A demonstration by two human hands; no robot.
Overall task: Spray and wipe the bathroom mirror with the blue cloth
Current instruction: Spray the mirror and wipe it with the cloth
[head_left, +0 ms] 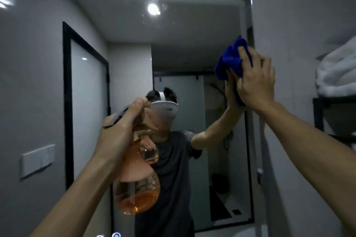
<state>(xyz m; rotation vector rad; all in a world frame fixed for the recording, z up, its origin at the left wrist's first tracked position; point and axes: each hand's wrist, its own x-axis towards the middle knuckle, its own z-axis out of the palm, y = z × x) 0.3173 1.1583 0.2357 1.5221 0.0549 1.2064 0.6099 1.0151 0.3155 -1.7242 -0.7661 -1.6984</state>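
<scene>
My right hand (257, 81) was raised to the mirror (173, 44), fingers curled over the bunched blue cloth (229, 59) and pressing it flat against the glass close to the mirror's right edge, in its upper half. The cloth bulged out above and to the left of my fingers, and its reflection met it on the glass, so it was touching the surface.

My left hand (119, 131) gripped the neck of the spray bottle (137, 188), fingers wrapped round the trigger head, with the dark nozzle pointing up and left. I held the bottle upright in front of the lower middle of the mirror; whether it touched the glass I could not tell. Its clear orange body was roughly a third full of liquid, with the dip tube showing inside.

The mirror showed a person in a dark grey T-shirt wearing a white headset, a black-framed door, and a ceiling light. Beyond the mirror's right edge, folded white towels (337, 71) lay on a black shelf (335, 102). A white switch plate (37, 161) sat at lower left.
</scene>
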